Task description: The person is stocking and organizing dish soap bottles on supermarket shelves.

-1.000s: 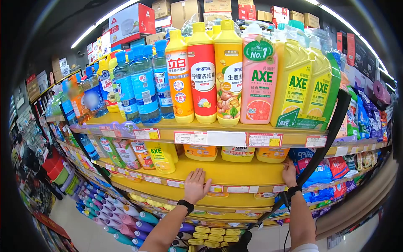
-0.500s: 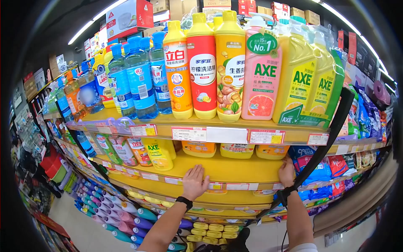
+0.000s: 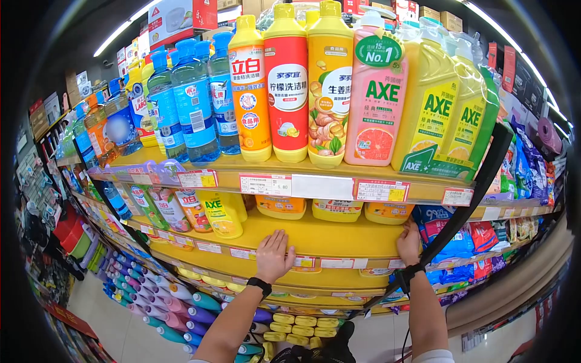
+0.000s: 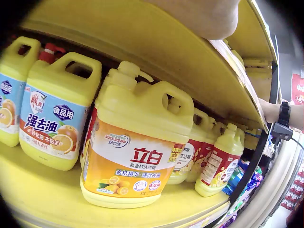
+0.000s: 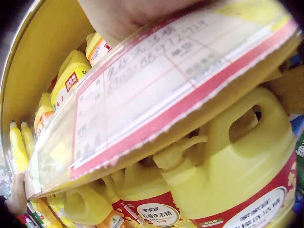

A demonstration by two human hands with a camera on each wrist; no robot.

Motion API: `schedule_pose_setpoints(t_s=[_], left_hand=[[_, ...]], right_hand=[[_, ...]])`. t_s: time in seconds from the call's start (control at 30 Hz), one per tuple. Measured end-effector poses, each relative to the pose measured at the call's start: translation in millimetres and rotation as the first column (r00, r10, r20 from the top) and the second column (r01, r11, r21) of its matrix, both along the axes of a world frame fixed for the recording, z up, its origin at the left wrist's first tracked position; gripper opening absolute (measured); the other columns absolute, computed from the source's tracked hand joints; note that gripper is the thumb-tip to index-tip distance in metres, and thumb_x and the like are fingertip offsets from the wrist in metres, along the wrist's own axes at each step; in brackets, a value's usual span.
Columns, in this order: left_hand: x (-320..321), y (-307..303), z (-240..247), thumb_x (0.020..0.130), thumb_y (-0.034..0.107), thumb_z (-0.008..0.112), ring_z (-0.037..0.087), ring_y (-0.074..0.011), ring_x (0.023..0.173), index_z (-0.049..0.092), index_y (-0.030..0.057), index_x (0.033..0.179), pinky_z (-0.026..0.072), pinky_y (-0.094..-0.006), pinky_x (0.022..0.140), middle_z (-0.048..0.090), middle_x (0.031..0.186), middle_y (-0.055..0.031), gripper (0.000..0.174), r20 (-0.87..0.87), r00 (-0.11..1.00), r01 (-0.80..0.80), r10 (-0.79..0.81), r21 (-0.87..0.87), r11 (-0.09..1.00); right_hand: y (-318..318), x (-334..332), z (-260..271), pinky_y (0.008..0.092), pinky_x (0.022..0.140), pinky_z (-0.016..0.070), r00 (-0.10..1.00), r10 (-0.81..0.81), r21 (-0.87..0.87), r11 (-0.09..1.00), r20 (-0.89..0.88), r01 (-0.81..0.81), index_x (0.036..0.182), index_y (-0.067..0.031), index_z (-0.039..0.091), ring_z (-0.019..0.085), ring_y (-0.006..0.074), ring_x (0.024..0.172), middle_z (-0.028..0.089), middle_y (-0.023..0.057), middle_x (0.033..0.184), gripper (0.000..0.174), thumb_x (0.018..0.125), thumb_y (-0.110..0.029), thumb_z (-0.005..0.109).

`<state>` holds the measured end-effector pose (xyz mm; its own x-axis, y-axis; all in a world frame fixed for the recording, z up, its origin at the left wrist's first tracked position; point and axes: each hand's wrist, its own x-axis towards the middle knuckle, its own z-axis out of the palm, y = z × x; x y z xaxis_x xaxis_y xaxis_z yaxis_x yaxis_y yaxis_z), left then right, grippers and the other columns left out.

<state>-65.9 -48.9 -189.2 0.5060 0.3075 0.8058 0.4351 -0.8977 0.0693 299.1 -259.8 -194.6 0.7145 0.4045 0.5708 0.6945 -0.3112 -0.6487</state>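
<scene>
In the head view my left hand (image 3: 275, 255) rests palm down, fingers extended, on the yellow middle shelf (image 3: 327, 239) by its front edge. My right hand (image 3: 409, 243) is at that shelf's right end, close to the black upright (image 3: 466, 209); its fingertips are partly hidden. Neither hand shows a thing in its grip. A yellow AXE bottle (image 3: 223, 216) stands left of my left hand, and orange-labelled jugs (image 3: 281, 207) stand farther back. Under the shelf, the left wrist view shows a large orange-labelled jug (image 4: 133, 152). A price label (image 5: 156, 80) lies below my right hand in the right wrist view.
Tall detergent bottles (image 3: 286, 91) line the shelf above. Bagged goods (image 3: 451, 239) fill the shelving to the right. Many bottles (image 3: 175, 320) and yellow packs (image 3: 296, 328) stand low down near the floor.
The head view has shifted, so the shelves and bottles sit higher and slightly left in it. Both hands stay at about the same places on the shelf.
</scene>
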Motion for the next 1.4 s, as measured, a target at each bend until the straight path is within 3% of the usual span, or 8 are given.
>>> schedule_pose_setpoints(t_s=[0.13,0.83,0.93,1.03,1.13,1.23,1.33,1.4], left_hand=[[-1.0,-1.4,0.8,0.089,0.025,0.057,0.065,-0.0337,0.108,0.068,-0.0061,0.104,0.0472,-0.0443,0.098,0.069,0.113,-0.0219,0.036,-0.005,1.0,0.002,-0.002,-0.002,1.0],[1.0,-4.5,5.7,0.089,0.023,0.058,0.066,-0.0333,0.109,0.069,-0.0075,0.103,0.0478,-0.0434,0.098,0.069,0.113,-0.0232,0.035,-0.005,1.0,-0.005,0.005,-0.013,1.0],[0.3,-4.5,4.9,0.089,0.023,0.058,0.066,-0.0334,0.109,0.069,-0.0074,0.103,0.0475,-0.0439,0.098,0.069,0.113,-0.0232,0.035,-0.013,1.0,-0.008,0.008,-0.017,1.0],[0.6,-3.5,3.6,0.089,0.023,0.058,0.065,-0.0336,0.11,0.068,-0.0074,0.104,0.0472,-0.0442,0.099,0.068,0.114,-0.0235,0.035,-0.022,1.0,-0.011,0.01,-0.021,1.0],[-3.0,-6.5,4.1,0.089,0.021,0.058,0.064,-0.0346,0.111,0.067,-0.0076,0.105,0.0472,-0.0447,0.098,0.068,0.115,-0.0238,0.035,-0.033,0.999,0.005,-0.006,-0.043,0.999],[-0.6,-5.9,9.8,0.088,0.019,0.06,0.066,-0.0367,0.106,0.067,-0.0073,0.104,0.0483,-0.0455,0.094,0.069,0.111,-0.0236,0.032,-0.002,0.999,0.034,-0.034,-0.042,0.999],[-0.4,-6.8,28.3,0.087,0.022,0.064,0.064,-0.0366,0.106,0.066,-0.0073,0.107,0.0473,-0.0454,0.094,0.068,0.11,-0.0227,0.036,-0.112,0.993,0.013,-0.041,-0.239,0.971],[2.5,-2.1,48.8,0.085,0.025,0.067,0.062,-0.036,0.108,0.064,-0.0068,0.11,0.0461,-0.0451,0.094,0.067,0.112,-0.0219,0.041,-0.089,0.995,0.03,-0.043,-0.144,0.989]], right_hand=[[-2.0,-4.0,5.6,0.0435,0.089,0.0494,1.0,-0.017,-0.032,0.999,0.001,0.017,0.119,0.0057,0.054,0.061,0.0416,0.104,0.064,0.0261,0.107,0.037,0.083,0.008,0.046],[-1.1,-3.7,5.1,0.042,0.089,0.0491,0.999,0.021,0.031,0.999,-0.033,-0.02,0.119,0.0068,0.054,0.061,0.0401,0.103,0.063,0.0248,0.107,0.039,0.081,0.009,0.044],[0.9,1.0,-1.6,0.0437,0.089,0.0486,0.999,0.037,0.047,0.998,-0.02,-0.036,0.117,0.0073,0.054,0.06,0.0433,0.103,0.062,0.0271,0.108,0.037,0.082,0.009,0.045],[-0.4,-3.1,5.0,0.0467,0.091,0.0475,0.998,-0.057,-0.083,0.995,-0.007,0.057,0.116,0.0076,0.054,0.057,0.0473,0.104,0.061,0.0295,0.108,0.034,0.083,0.008,0.046],[1.9,-3.1,2.4,0.0489,0.092,0.0465,0.996,-0.084,-0.091,0.992,0.017,0.085,0.115,0.0076,0.054,0.055,0.0501,0.106,0.06,0.0314,0.107,0.032,0.084,0.007,0.046],[3.2,-10.9,6.5,0.0482,0.093,0.0465,0.999,-0.035,-0.044,0.998,0.022,0.036,0.121,0.0069,0.052,0.054,0.0496,0.109,0.058,0.0306,0.114,0.039,0.083,0.008,0.046],[1.6,-15.5,11.4,0.0478,0.097,0.045,1.0,-0.027,-0.092,0.995,-0.015,0.025,0.127,0.0063,0.049,0.051,0.0493,0.114,0.055,0.0308,0.121,0.045,0.082,0.008,0.047],[2.1,-16.8,13.1,0.048,0.098,0.0442,0.999,-0.033,-0.117,0.993,-0.003,0.032,0.127,0.0066,0.047,0.05,0.0493,0.115,0.054,0.0317,0.122,0.045,0.082,0.008,0.047]])
